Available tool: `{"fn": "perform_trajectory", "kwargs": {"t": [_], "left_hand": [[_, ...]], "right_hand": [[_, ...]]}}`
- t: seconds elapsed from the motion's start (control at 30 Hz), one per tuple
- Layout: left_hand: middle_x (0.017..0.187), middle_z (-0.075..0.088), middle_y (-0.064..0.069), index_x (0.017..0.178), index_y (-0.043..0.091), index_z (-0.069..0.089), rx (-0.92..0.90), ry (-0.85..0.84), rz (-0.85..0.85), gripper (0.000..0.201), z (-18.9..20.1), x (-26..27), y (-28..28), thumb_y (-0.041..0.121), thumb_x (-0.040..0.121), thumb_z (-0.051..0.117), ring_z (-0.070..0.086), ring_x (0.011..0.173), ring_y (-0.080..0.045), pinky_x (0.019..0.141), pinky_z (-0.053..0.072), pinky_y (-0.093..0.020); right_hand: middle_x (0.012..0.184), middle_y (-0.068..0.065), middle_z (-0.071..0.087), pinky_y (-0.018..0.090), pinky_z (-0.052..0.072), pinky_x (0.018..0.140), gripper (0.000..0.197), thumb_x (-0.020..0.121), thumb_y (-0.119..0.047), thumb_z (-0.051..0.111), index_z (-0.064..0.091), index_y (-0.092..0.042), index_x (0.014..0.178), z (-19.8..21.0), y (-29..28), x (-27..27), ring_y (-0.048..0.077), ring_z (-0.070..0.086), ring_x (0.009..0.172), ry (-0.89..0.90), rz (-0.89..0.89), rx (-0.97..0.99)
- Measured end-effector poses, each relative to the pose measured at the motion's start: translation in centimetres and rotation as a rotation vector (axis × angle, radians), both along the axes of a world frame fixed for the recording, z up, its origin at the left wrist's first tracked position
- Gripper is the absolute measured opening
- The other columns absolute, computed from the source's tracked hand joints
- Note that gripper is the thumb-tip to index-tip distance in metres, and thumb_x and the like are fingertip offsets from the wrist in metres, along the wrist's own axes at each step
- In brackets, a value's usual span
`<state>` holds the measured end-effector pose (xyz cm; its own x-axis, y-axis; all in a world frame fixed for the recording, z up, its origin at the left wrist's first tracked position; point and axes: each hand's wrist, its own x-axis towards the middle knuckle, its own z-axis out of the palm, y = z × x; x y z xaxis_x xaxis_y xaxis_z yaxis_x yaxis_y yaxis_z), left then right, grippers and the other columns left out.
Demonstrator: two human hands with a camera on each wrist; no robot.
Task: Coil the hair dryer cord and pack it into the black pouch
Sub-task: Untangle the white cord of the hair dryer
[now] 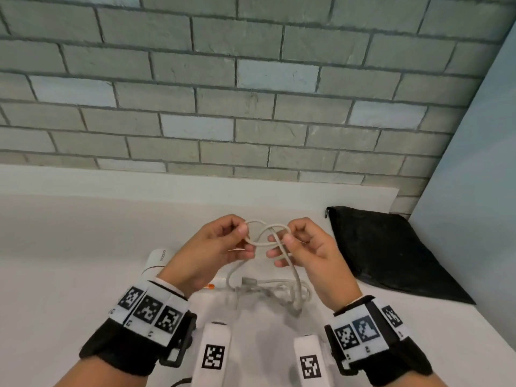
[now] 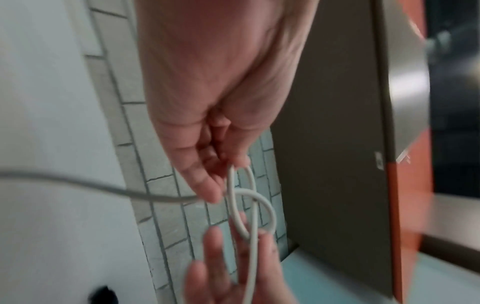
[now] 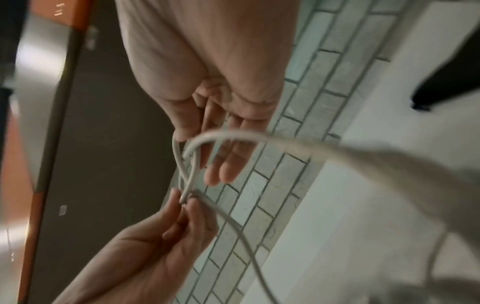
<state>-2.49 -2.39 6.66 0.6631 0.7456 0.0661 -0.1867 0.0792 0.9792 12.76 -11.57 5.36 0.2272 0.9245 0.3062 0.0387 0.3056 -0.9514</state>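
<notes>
Both hands hold up a pale grey cord (image 1: 265, 233) twisted into small crossing loops above the white counter. My left hand (image 1: 223, 241) pinches the left loop between thumb and fingers, and my right hand (image 1: 296, 244) pinches the right loop. The cord (image 2: 244, 205) shows as a figure-eight in the left wrist view, and its strands (image 3: 187, 164) cross between the two hands in the right wrist view. More cord lies tangled (image 1: 276, 291) on the counter below. The white hair dryer (image 1: 157, 261) lies partly hidden behind my left wrist. The black pouch (image 1: 391, 252) lies flat at the right.
A grey brick wall (image 1: 251, 93) backs the white counter (image 1: 69, 247). A pale blue panel (image 1: 474, 163) stands at the right behind the pouch. Two white tagged bars (image 1: 213, 353) stick out near the front edge.
</notes>
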Motion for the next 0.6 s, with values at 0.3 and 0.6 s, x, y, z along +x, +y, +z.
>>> {"fn": "perform_trajectory", "kwargs": {"t": [0.3,0.6], "left_hand": [[0.039,0.03,0.009,0.058,0.015,0.044,-0.158,0.144,-0.14,0.037,-0.2,0.0,-1.0,0.037,0.087,0.043,0.044,0.052,-0.012,0.062,0.039,-0.021],[0.116,0.068,-0.005,0.052,0.015,0.054,-0.444,-0.591,0.083,0.038,-0.5,0.0,-1.7,0.029,0.085,0.041,0.063,0.109,-0.013,0.092,0.049,-0.029]], "right_hand": [[0.081,0.004,0.058,0.022,0.046,0.051,0.009,0.093,-0.01,0.042,0.046,-0.01,0.085,-1.3,0.2,0.6,0.011,0.058,0.06,-0.088,0.091,-0.082],[0.082,0.005,0.065,0.026,0.054,0.066,0.016,0.083,-0.025,0.047,0.049,-0.009,0.086,-2.1,-0.5,1.9,0.021,0.065,0.069,0.213,0.217,-0.168]]}}
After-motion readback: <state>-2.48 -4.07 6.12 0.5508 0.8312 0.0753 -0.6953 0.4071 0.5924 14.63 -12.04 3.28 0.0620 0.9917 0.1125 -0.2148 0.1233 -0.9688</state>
